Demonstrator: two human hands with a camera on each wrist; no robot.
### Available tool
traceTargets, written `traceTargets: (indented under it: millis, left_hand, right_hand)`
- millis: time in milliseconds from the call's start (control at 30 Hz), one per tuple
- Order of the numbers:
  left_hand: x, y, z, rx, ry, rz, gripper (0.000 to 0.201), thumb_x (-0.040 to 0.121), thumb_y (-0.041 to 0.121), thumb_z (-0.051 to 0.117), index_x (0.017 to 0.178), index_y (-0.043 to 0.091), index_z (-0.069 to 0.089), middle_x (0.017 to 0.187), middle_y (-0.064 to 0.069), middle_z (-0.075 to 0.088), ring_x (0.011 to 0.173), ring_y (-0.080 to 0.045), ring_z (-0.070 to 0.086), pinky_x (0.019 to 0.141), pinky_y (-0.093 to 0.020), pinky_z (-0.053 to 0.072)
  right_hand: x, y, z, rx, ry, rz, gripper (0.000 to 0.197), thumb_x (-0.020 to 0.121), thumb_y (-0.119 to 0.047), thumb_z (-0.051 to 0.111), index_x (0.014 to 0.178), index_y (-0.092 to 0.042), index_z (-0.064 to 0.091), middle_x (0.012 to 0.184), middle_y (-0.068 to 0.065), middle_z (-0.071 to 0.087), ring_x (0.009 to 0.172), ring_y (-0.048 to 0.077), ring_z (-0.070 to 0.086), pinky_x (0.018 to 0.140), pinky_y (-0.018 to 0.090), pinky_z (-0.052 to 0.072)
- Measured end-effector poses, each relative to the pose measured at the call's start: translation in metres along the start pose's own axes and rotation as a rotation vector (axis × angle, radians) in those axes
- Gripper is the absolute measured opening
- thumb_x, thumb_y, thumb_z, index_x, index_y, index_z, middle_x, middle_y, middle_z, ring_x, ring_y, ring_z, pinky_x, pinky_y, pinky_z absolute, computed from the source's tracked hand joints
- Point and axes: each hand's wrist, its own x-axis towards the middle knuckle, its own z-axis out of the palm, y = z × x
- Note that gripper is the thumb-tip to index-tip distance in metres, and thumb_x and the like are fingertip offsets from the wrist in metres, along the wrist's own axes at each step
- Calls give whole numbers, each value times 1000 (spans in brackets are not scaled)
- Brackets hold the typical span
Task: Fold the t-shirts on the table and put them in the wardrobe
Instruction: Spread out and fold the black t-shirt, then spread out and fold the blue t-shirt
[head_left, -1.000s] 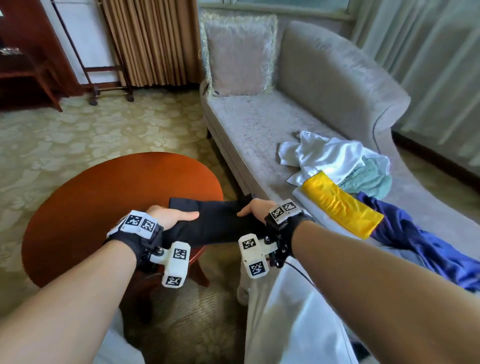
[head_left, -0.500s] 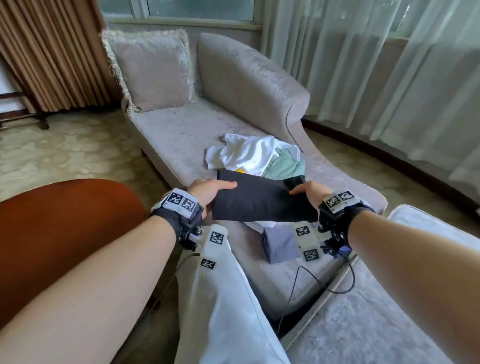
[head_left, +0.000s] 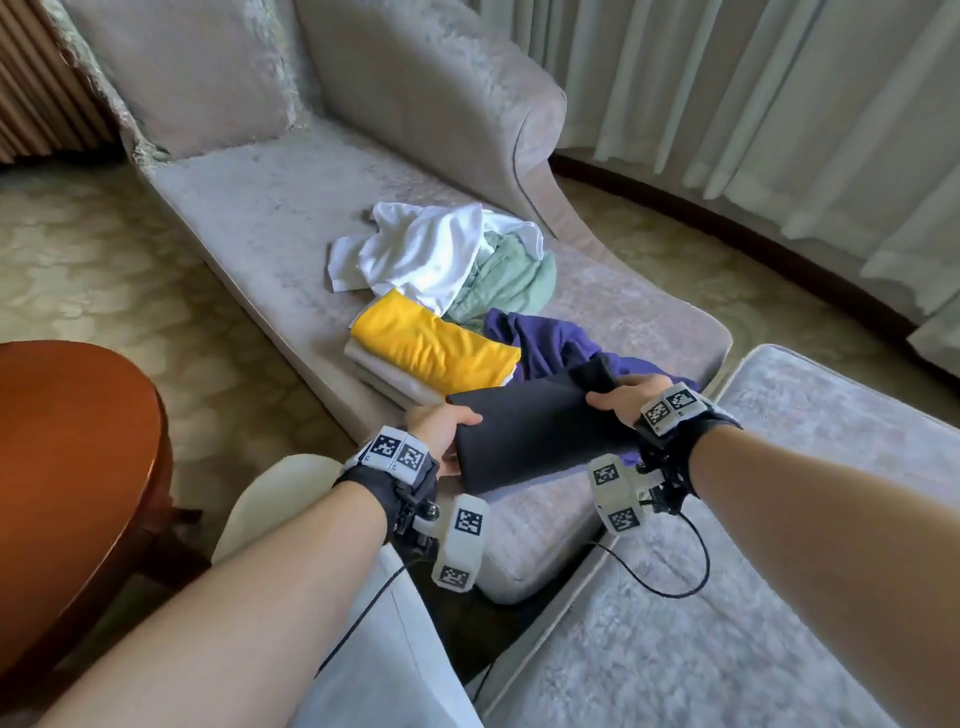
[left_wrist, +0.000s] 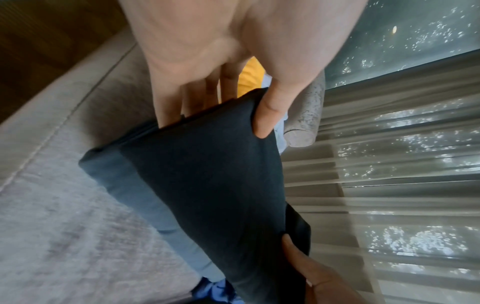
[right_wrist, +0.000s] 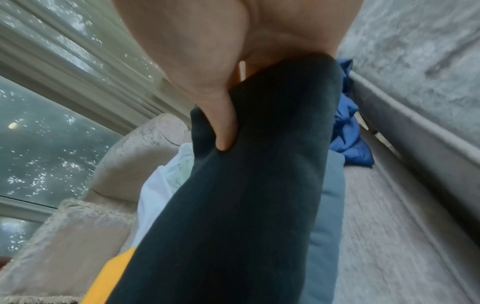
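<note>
A folded black t-shirt (head_left: 535, 434) hangs in the air over the front end of the grey chaise (head_left: 270, 208). My left hand (head_left: 444, 431) grips its left end, thumb on top and fingers underneath. My right hand (head_left: 623, 397) pinches its right end the same way. The left wrist view shows the black t-shirt (left_wrist: 215, 185) with my thumb (left_wrist: 267, 115) pressed on it. In the right wrist view my thumb (right_wrist: 223, 123) digs into the black t-shirt (right_wrist: 246, 195). Just beyond lies a folded yellow t-shirt (head_left: 434, 348) on top of a small stack of folded pale shirts (head_left: 384, 382).
Crumpled white (head_left: 421, 249), mint green (head_left: 509, 283) and purple (head_left: 550, 343) garments lie behind the stack on the chaise. A round wooden table (head_left: 67, 457) stands at the left. A grey upholstered seat (head_left: 779, 597) is at the lower right. Curtains (head_left: 753, 104) hang behind.
I have turned from the round table to the chaise, carrying the black t-shirt in both hands. It now hangs lower, right in front of the yellow-topped stack.
</note>
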Motion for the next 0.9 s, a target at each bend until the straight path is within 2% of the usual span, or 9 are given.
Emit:
traceTargets:
  millis: [100,200,300,367,500,633,733,800,900]
  left_hand:
    - [19,-10,-3,25,48,-33,32,75,-2,73,105,-3,64,102,-21,68,84,-33,63,69,-40,54]
    - [27,-15,1,12,51,-74,16,79,-3,71,89,2,61,89,-16,65,75,-27,60,66,-37,52]
    - [38,-16,7,71,126,-50,60,51,12,85,105,0,59,98,-19,66,84,-34,66,74,-50,58]
    - [40,-15,10,134,173,-36,53,49,13,84,95,-1,61,99,-21,67,88,-37,68,78,-57,57]
    - [38,-3,12,328,219,-16,39,61,22,83,84,4,57,80,-8,62,66,-20,60,57,-26,48]
    - [44,12,17,281,260,55,64,37,39,86,90,10,67,85,-6,72,68,-21,67,60,-27,50]
    - [50,15,21,156,304,73,77,22,46,78,91,12,67,85,-4,73,67,-23,70,66,-35,59]
    - [54,17,23,92,324,83,84,22,47,74,97,10,65,90,-6,70,71,-24,68,64,-34,57]
    - [76,13,20,58,357,91,100,17,48,73,108,10,64,103,-7,66,79,-23,66,69,-35,57]
  right_hand:
    - [21,9,21,39,-25,6,47,81,-34,76,123,-15,66,97,5,62,84,19,58,78,26,46]
    - [38,17,39,47,-17,23,44,82,-32,75,121,-14,66,91,3,62,84,21,59,83,28,49]
    - [51,25,48,7,-21,33,42,83,-35,73,118,-13,65,93,6,65,88,25,62,83,30,50]
    - [54,22,50,-60,-29,38,41,83,-37,72,117,-14,65,96,7,63,89,25,60,79,28,47]
    - [59,13,37,-195,115,116,61,75,-45,72,128,-20,56,136,15,38,123,35,43,99,40,39]
    - [54,1,19,-303,139,156,51,79,-30,52,129,-16,51,149,9,16,130,39,29,107,49,30]
    - [101,20,38,-369,-77,60,44,91,-35,39,129,-16,53,148,15,36,135,41,32,112,55,21]
    - [152,43,60,-401,-126,39,64,82,-52,29,128,-14,54,142,18,47,128,40,44,109,56,28]
    - [107,26,37,-254,-47,45,40,95,-29,43,127,-9,53,132,21,53,119,40,52,100,44,41]
